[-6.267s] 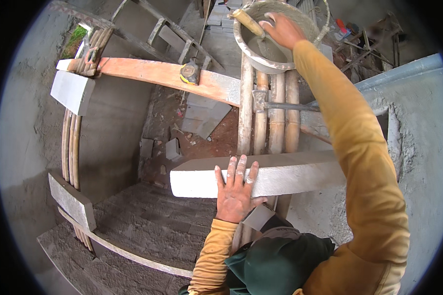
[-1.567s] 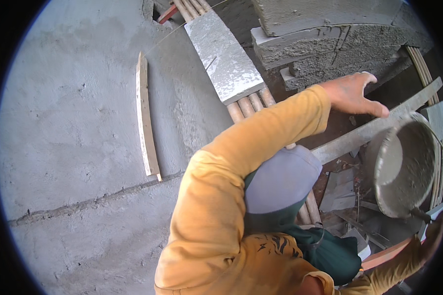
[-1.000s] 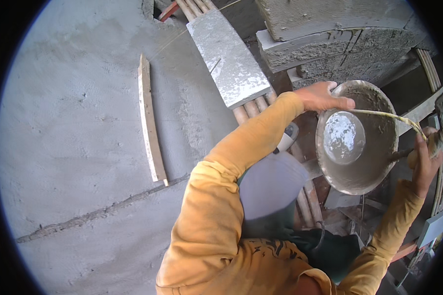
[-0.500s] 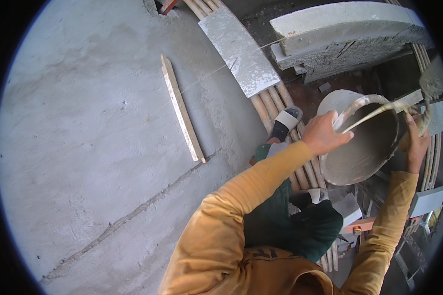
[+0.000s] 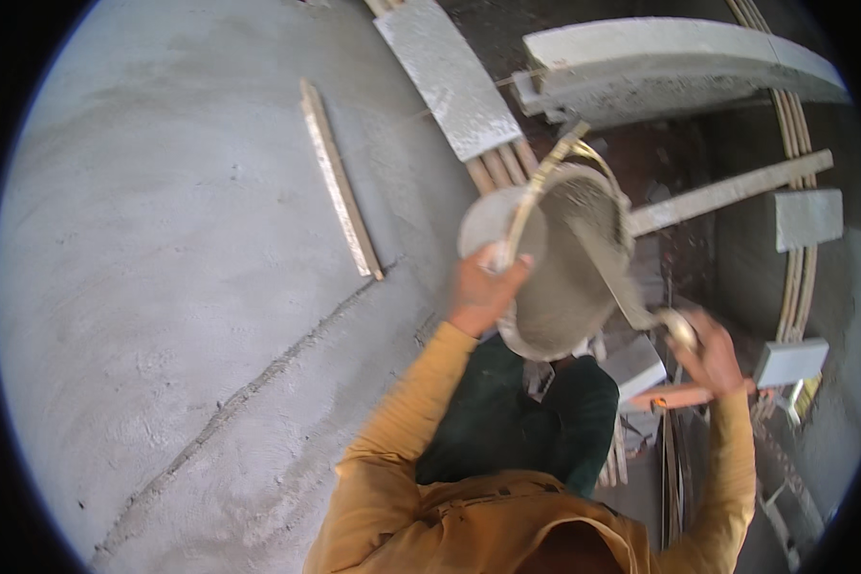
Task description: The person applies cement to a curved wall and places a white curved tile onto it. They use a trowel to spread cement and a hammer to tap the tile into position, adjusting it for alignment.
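My left hand point(image 5: 488, 297) is closed on the pale handle point(image 5: 526, 210) of a grey, mortar-smeared bucket point(image 5: 536, 340), which tilts in front of me above my legs. My right hand point(image 5: 703, 349) grips the rounded light handle of a trowel point(image 5: 617, 282) at the bucket's right. The trowel's grey blade reaches over or into the bucket's opening; motion blur hides which. Grey mortar coats the bucket's inside. My dark green trousered legs show below it.
A grey concrete surface point(image 5: 172, 258) spans the left, bearing a wooden batten point(image 5: 340, 182). Bamboo poles point(image 5: 502, 170) carry a pale slab point(image 5: 445, 77). Curved blockwork point(image 5: 670, 48) stands at upper right, above a board point(image 5: 727, 187), more slabs point(image 5: 808, 218) and an opening between the supports.
Since half a second ago the bucket has swung leftward toward the concrete surface, and the trowel has dropped to its opening. Earlier, my left hand was on a white block.
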Action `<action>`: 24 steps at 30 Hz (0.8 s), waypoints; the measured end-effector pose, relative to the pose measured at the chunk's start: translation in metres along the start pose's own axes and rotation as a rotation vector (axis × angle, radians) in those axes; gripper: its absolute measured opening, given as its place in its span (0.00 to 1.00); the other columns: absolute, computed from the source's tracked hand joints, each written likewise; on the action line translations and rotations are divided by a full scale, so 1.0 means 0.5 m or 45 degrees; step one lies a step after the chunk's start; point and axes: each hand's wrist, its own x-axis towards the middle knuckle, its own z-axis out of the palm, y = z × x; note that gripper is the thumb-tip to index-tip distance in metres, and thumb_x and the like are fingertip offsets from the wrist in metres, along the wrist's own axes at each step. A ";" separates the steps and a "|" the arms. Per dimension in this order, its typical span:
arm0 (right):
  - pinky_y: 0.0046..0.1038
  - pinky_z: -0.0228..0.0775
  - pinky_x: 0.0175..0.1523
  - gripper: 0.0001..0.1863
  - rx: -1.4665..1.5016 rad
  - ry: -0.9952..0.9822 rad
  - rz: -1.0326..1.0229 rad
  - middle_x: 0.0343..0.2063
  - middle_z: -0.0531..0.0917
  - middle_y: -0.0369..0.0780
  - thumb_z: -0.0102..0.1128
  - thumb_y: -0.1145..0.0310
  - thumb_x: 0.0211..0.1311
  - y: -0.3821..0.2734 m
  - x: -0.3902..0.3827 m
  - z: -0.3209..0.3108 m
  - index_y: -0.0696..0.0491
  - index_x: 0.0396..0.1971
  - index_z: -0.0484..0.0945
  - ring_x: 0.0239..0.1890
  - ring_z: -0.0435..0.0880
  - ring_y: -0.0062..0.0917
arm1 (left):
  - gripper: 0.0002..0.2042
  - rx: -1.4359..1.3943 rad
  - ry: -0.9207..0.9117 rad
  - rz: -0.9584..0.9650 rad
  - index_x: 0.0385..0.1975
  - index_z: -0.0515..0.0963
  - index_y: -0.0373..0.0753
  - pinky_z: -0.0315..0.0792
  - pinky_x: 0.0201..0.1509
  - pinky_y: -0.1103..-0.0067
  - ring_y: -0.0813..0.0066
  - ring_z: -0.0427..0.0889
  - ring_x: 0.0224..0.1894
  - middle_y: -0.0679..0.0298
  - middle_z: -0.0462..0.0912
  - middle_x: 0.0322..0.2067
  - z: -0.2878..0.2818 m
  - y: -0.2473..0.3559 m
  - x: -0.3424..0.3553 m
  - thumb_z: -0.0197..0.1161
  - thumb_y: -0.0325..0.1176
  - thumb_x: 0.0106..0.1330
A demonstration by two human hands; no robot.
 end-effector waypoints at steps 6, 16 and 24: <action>0.42 0.74 0.39 0.18 -0.425 -0.221 -0.112 0.36 0.81 0.48 0.62 0.56 0.55 -0.067 0.191 0.082 0.53 0.40 0.76 0.35 0.82 0.47 | 0.14 -0.133 0.066 -0.075 0.21 0.74 0.36 0.59 0.23 0.81 0.87 0.64 0.21 0.74 0.70 0.17 -0.111 -0.007 0.006 0.69 0.38 0.59; 0.35 0.77 0.37 0.10 -0.889 -0.300 -0.309 0.32 0.83 0.43 0.52 0.64 0.61 -0.162 0.400 0.233 0.51 0.38 0.78 0.33 0.86 0.36 | 0.20 0.148 0.238 0.040 0.16 0.65 0.33 0.56 0.20 0.79 0.86 0.56 0.20 0.68 0.59 0.13 -0.136 -0.010 0.048 0.69 0.36 0.58; 0.36 0.76 0.41 0.11 -0.577 -0.432 -0.386 0.33 0.85 0.41 0.55 0.63 0.60 -0.188 0.379 0.313 0.50 0.38 0.80 0.37 0.86 0.35 | 0.16 -0.072 0.304 0.034 0.16 0.69 0.37 0.57 0.24 0.84 0.88 0.59 0.22 0.75 0.65 0.17 -0.169 -0.064 0.049 0.70 0.31 0.59</action>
